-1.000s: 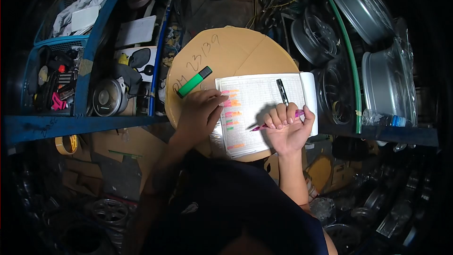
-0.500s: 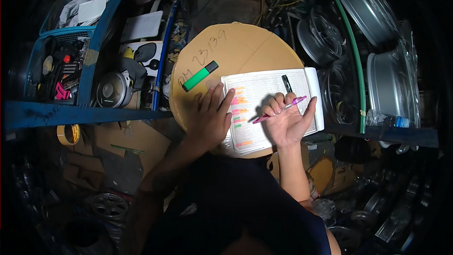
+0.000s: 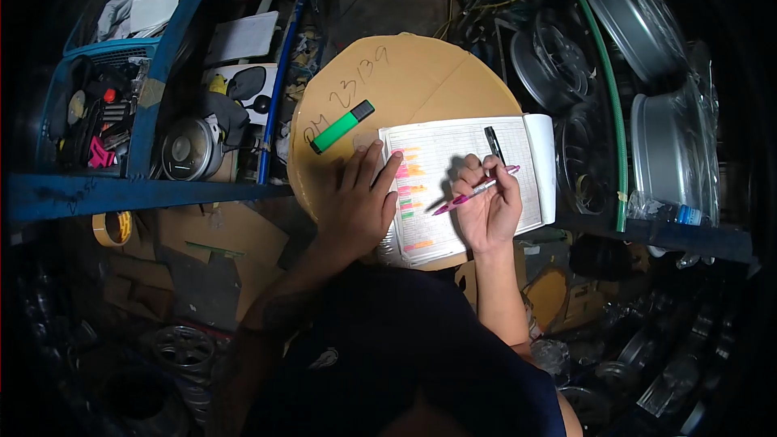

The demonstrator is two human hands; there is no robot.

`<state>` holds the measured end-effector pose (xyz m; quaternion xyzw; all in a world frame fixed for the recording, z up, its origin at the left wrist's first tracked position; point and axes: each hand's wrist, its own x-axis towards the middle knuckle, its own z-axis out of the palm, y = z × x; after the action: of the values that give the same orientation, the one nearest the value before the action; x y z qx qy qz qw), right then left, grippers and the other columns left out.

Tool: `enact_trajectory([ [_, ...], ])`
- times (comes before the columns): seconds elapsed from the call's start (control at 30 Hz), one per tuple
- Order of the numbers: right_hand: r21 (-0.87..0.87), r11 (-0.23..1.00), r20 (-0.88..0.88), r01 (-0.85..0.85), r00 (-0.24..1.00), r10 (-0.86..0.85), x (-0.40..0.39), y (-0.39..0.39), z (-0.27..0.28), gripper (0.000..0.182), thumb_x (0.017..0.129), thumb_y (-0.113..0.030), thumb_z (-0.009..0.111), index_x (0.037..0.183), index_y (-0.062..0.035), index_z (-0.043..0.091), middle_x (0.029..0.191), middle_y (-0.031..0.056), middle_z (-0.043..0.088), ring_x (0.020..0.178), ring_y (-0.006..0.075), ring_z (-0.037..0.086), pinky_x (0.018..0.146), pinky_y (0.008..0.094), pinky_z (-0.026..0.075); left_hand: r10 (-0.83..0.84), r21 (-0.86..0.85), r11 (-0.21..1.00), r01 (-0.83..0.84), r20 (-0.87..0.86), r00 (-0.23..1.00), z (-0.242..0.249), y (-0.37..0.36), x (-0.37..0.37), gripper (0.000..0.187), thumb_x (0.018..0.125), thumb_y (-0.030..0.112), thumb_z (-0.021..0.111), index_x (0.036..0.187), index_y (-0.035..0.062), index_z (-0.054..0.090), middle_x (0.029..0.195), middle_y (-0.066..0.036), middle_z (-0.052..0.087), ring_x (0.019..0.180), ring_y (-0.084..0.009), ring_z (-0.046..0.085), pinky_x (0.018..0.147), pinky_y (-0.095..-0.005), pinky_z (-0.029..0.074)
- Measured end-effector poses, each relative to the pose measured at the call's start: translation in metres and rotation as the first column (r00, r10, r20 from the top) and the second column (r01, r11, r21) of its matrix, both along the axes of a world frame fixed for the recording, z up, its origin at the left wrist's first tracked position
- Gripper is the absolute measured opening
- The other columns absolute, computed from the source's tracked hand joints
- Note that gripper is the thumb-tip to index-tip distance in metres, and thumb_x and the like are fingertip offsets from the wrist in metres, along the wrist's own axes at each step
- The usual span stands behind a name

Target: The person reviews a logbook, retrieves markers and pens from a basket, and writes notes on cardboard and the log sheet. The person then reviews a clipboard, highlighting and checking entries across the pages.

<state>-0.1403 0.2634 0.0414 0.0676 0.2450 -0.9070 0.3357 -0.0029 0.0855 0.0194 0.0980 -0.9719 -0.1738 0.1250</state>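
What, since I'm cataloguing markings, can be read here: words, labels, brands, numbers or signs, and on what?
"23139": handwritten on the round cardboard; the letters before it look like "DM", the first unclear.
Too small or blurred to read: the entries in the notebook, the scrawl on the blue beam, the blue label at right, the shirt's pale mark.

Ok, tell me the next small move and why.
Probably move the pink pen toward the coloured marks on the open page: the right hand grips it with the tapered end aimed their way, and the left hand lies over the page's edge. Whether the tip touches the paper is unclear.
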Motion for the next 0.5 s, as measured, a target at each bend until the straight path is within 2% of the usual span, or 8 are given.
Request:
enact_trajectory([
  [0.07,0.181,0.984,-0.124,-0.01,0.992,0.033,0.002,-0.007,0.003,0.036,0.108,-0.035,0.043,0.109,-0.0032,0.061,0.099,0.0113,0.059,0.09,0.0218,0.056,0.085,0.0426,0.052,0.008,0.007,1.0,-0.008,0.003,1.0,-0.001,0.001,-0.001,0.061,0.096,0.026,0.062,0.154,0.0134,0.049,0.157,-0.019,0.042,0.142,-0.0392,0.043,0.117,-0.0583,0.031],
  [0.1,0.131,0.991,-0.239,-0.035,0.969,0.065,-0.002,-0.001,-0.016,0.045,0.11,-0.038,0.038,0.106,-0.0005,0.062,0.097,0.0134,0.064,0.086,0.0226,0.062,0.083,0.0425,0.055,0.002,0.03,1.0,-0.002,-0.003,1.0,-0.002,0.0,-0.001,0.06,0.096,0.026,0.062,0.153,0.0134,0.05,0.157,-0.019,0.043,0.141,-0.0397,0.044,0.116,-0.0573,0.032],
  [0.23,0.437,0.898,-0.378,0.047,0.916,0.136,-0.001,0.005,-0.023,0.068,0.114,-0.05,0.029,0.098,0.0062,0.064,0.078,0.0155,0.066,0.068,0.0234,0.065,0.073,0.0341,0.054,-0.003,0.138,0.99,0.004,-0.008,1.0,-0.002,-0.009,-0.007,0.053,0.095,0.026,0.064,0.146,0.0139,0.057,0.15,-0.018,0.049,0.135,-0.0401,0.048,0.111,-0.0531,0.036],
  [0.27,0.462,0.887,-0.474,0.019,0.85,0.229,0.001,0.004,-0.026,0.065,0.114,-0.049,0.031,0.105,0.0069,0.063,0.08,0.0161,0.067,0.071,0.0218,0.066,0.073,0.0325,0.055,-0.002,0.174,0.985,0.002,0.0,1.0,-0.003,-0.011,-0.009,0.05,0.094,0.025,0.065,0.143,0.0142,0.059,0.147,-0.017,0.051,0.132,-0.0399,0.049,0.11,-0.0521,0.038],
  [0.33,0.535,0.838,-0.465,0.105,0.865,0.189,0.014,-0.007,-0.019,0.059,0.114,-0.046,0.036,0.113,0.0077,0.061,0.084,0.016,0.069,0.073,0.0207,0.067,0.075,0.0332,0.056,0.003,0.222,0.975,0.006,-0.041,0.999,-0.006,-0.018,-0.014,0.044,0.093,0.024,0.067,0.136,0.0147,0.063,0.138,-0.016,0.055,0.126,-0.0384,0.051,0.107,-0.0513,0.039],
  [0.37,0.493,0.865,-0.471,0.093,0.864,0.175,0.015,-0.008,-0.019,0.04,0.113,-0.035,0.048,0.113,0.0036,0.058,0.087,0.0139,0.068,0.075,0.0194,0.067,0.079,0.0337,0.057,0.01,0.246,0.969,0.006,-0.063,0.998,-0.007,-0.022,-0.016,0.041,0.092,0.023,0.068,0.132,0.015,0.066,0.134,-0.015,0.057,0.124,-0.0377,0.051,0.105,-0.0509,0.039],
  [0.47,0.449,0.861,-0.649,0.241,0.75,0.128,0.009,0.003,-0.044,0.02,0.109,-0.022,0.057,0.107,-0.0018,0.055,0.088,0.0107,0.065,0.075,0.0182,0.065,0.079,0.0334,0.055,0.019,0.236,0.972,0.017,-0.15,0.988,-0.005,-0.026,-0.021,0.035,0.09,0.02,0.069,0.125,0.0152,0.068,0.128,-0.013,0.057,0.12,-0.0357,0.052,0.105,-0.0506,0.039],
  [0.5,0.443,0.852,-0.606,0.279,0.794,0.055,0.009,0.0,-0.038,0.011,0.107,-0.015,0.058,0.103,-0.0074,0.051,0.084,0.0059,0.06,0.072,0.0165,0.06,0.074,0.0318,0.052,0.021,0.236,0.972,0.013,-0.141,0.99,-0.003,-0.026,-0.021,0.036,0.09,0.02,0.069,0.125,0.015,0.068,0.128,-0.013,0.057,0.12,-0.0358,0.052,0.105,-0.0507,0.038],
])
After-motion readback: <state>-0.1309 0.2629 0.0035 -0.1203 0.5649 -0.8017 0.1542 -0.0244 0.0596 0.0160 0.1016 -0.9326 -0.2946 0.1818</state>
